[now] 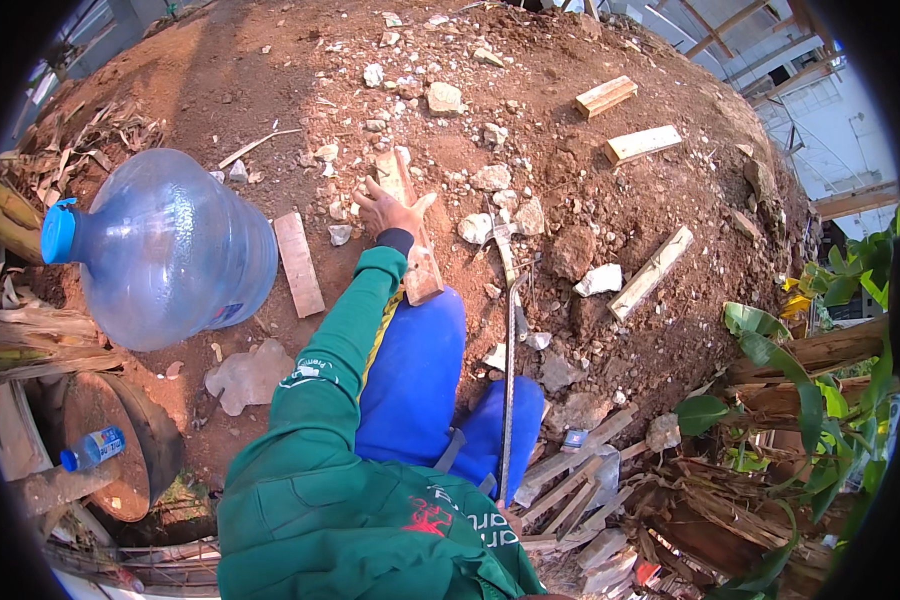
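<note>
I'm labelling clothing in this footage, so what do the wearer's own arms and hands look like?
The left hand is ungloved, below it a dark cuff and a long, loose green sleeve with white lettering on the forearm. Only a bit of the right hand shows, so its sleeve and cuff can't be made out.

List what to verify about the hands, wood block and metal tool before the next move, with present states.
1. Left hand on the wood block: ok, fingers spread over it.
2. Right hand gripping the long metal tool: cannot tell, mostly hidden.
3. Tool apart from the left hand: ok, it lies to the right.
4. Ground around the block free of stones: not ok, several lie nearby.
5. Large bottle apart from the block: ok, off to the left.
</note>
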A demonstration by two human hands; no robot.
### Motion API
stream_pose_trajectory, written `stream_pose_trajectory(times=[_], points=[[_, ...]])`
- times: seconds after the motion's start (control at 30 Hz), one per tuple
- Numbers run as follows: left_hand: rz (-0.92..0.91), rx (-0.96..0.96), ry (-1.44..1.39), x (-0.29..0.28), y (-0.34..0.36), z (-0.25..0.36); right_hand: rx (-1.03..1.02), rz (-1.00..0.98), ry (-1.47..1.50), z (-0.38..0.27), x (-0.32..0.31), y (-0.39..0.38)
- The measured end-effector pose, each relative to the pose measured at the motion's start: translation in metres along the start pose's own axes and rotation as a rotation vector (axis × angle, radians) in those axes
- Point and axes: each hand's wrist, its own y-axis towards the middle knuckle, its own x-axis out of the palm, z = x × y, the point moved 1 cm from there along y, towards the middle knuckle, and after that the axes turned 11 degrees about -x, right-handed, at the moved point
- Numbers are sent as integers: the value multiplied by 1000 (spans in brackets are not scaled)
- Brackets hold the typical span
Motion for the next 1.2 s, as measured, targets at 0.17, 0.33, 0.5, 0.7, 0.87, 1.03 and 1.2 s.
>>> stream_pose_trajectory(times=[0.17,0.33,0.5,0.7,0.87,1.03,1.2], points=[[-213,-45,11,7,11,13,11,27,22,2,2,-3],[-115,25,-1,2,32,27,14,-11,-42,0,-2,-8],[191,208,167,-39,13,-52,-23,8,-135,6,-1,-6],[309,-52,323,-96,-19,-199,-144,15,31,-13,12,-16],[248,96,98,-109,-17,-195,-188,-57,-35,-63,15,-22],[136,459,65,-99,-2,-141,-335,-66,-139,-104,31,-15],[-21,506,238,-70,43,-101,-499,-129,-341,-155,35,6]])
